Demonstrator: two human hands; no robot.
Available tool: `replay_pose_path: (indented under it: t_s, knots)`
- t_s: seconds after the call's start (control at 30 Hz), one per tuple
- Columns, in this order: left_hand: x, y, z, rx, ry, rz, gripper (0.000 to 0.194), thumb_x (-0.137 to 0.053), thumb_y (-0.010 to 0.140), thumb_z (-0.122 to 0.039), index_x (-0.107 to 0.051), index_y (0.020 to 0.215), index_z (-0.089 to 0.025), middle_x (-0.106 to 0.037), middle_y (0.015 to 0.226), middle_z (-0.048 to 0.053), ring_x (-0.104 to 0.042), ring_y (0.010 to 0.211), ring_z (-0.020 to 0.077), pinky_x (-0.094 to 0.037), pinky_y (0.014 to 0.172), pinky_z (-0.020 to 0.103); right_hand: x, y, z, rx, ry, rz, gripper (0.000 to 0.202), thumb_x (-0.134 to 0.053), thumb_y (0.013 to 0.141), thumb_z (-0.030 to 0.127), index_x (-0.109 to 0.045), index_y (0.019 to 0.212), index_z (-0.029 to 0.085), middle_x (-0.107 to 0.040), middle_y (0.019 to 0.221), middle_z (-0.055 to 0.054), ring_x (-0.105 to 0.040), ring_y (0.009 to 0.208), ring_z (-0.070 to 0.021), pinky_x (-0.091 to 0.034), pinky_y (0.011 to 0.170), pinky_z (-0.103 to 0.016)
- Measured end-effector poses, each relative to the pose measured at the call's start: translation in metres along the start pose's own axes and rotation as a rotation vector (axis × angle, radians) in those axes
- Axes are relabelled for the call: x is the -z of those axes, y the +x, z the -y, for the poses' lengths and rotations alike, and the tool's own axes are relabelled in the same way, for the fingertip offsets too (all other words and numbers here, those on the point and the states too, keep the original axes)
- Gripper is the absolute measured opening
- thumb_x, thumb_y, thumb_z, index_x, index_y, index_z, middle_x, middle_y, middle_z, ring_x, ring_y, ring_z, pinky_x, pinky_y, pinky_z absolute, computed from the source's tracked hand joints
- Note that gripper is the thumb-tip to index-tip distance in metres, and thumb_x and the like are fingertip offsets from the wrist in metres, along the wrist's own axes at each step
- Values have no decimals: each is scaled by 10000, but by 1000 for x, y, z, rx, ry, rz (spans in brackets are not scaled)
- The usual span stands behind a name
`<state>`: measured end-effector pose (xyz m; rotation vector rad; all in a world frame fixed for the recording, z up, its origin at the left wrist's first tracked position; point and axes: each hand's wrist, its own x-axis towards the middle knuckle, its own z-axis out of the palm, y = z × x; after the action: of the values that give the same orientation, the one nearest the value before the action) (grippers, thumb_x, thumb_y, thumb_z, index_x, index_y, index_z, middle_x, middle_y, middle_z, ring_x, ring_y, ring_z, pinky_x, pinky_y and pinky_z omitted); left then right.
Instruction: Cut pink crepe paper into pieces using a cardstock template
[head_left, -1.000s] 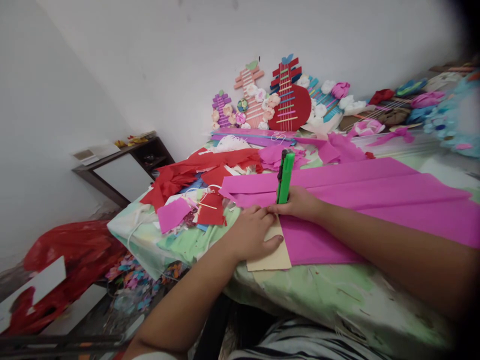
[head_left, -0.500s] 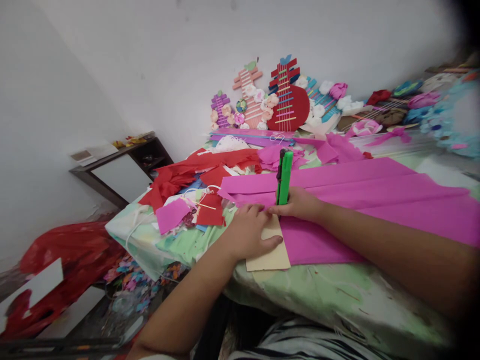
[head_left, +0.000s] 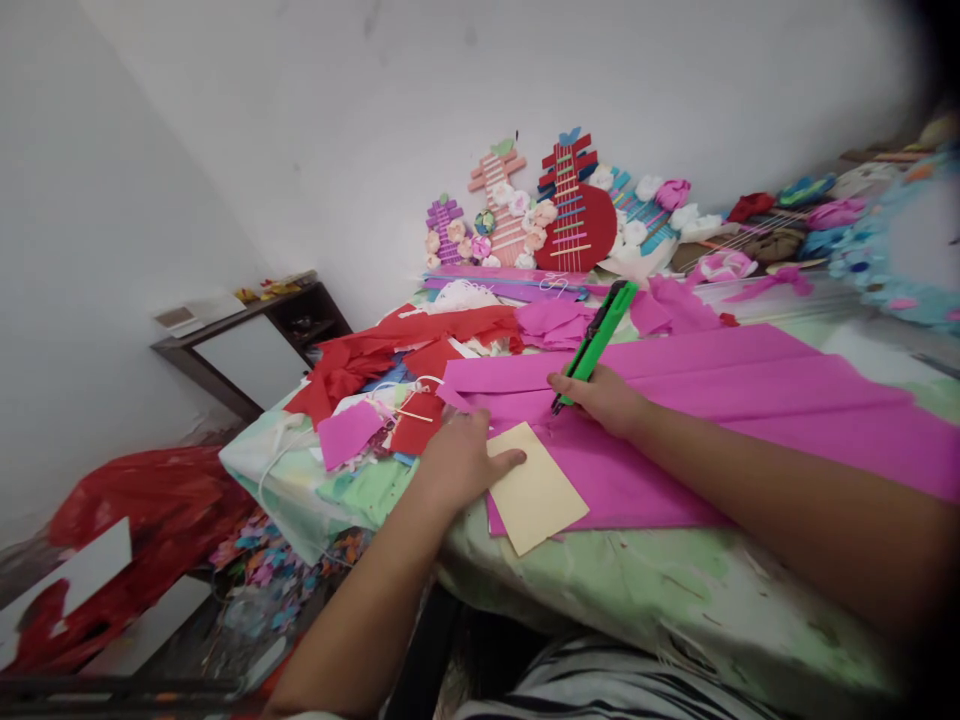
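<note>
My right hand [head_left: 604, 398] is closed around a green utility knife [head_left: 598, 345] with black parts, its lower tip at the pink crepe paper [head_left: 645, 460]. The knife leans up to the right. A cream card [head_left: 536, 490] lies turned at an angle on the near left part of the pink paper. Beside the card, my left hand [head_left: 461, 460] rests with its thumb stretched apart, the thumb tip over the card's left edge. The far fingers of that hand lie at the left edge of the pink paper and are partly hidden.
Red crepe paper [head_left: 442, 325] and a pink scrap [head_left: 350, 433] lie on the left of the cloth-covered table [head_left: 270, 450]. Instrument-shaped crafts, one a red lute shape [head_left: 592, 225], lean on the wall. A dark cabinet [head_left: 247, 350] and red plastic bag [head_left: 142, 500] stand left.
The utility knife has gone from upright to leaning and moved slightly right of the card. The cream card has turned, and my left hand has slid left, uncovering more of it.
</note>
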<state>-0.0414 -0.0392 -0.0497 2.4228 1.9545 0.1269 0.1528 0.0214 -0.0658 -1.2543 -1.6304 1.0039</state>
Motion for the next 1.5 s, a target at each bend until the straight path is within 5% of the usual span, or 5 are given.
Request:
replay_pose_path:
  t_s: [0.37,0.53,0.83,1.1,1.5]
  knots:
    - [37,-5,40,-15,-541,154,284,-425,750,-378,-575,855,-162,-611,814,20,-566,734,157,-431,628,238,-4,6,-1,-29,51,-44,425,-527,591,584,-466,556,165,-388,417,40,-328,387,-64,-273,390,-214]
    - [57,5,64,63,-293,8,257,-423,752,-351,-607,777,-174,-582,647,1,-532,587,140,-400,547,242,6,3,15,-13,-25,63,428,-551,588,577,-472,531,160,-428,428,20,-375,395,-72,-294,394,-214]
    - [5,3,-8,-469,29,-158,424,-376,805,-439,-589,990,-123,-580,1013,113,-497,972,227,-347,881,342,-6,-18,16,12,-200,189,294,-550,632,444,-553,601,152,-484,463,19,-412,421,-72,-324,418,-198]
    - [-16,6,-7,-420,11,97,694,-242,817,-546,-229,1316,-64,-192,1387,144,-144,1279,254,-119,1036,383,-7,-20,7,30,-277,83,291,-522,633,447,-518,576,162,-495,475,20,-452,461,-93,-362,459,-209]
    - [-17,7,-6,-418,7,122,706,-207,819,-564,-191,1328,-76,-138,1398,136,-103,1287,247,-110,1039,384,-8,-20,8,50,-372,103,283,-512,644,443,-530,584,168,-543,538,4,-497,513,-112,-374,485,-219]
